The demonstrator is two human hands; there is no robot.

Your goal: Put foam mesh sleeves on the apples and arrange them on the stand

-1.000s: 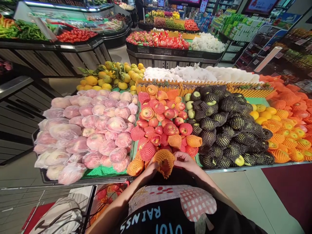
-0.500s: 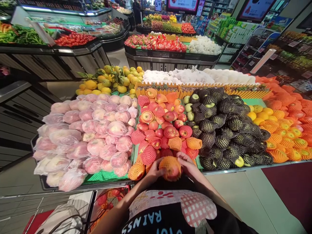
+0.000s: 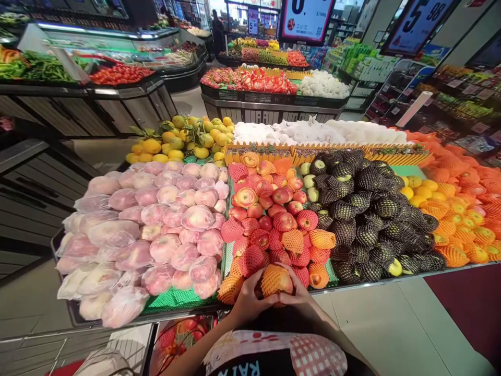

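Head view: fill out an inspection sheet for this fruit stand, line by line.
Surface: display stand with a metal front rim; green mat under the fruit.
Job's things: netted apple in an orange foam net, at the stand's front edge.
Clutter: pile of netted apples in red and orange nets in the middle; bagged pink fruit on the left; black-netted fruit on the right; orange-netted fruit on the far right.
Grippers: left hand and right hand cup the netted apple from both sides.
Cables: nothing seen.
Surroundings: further produce stands behind; price signs overhead; tiled floor.
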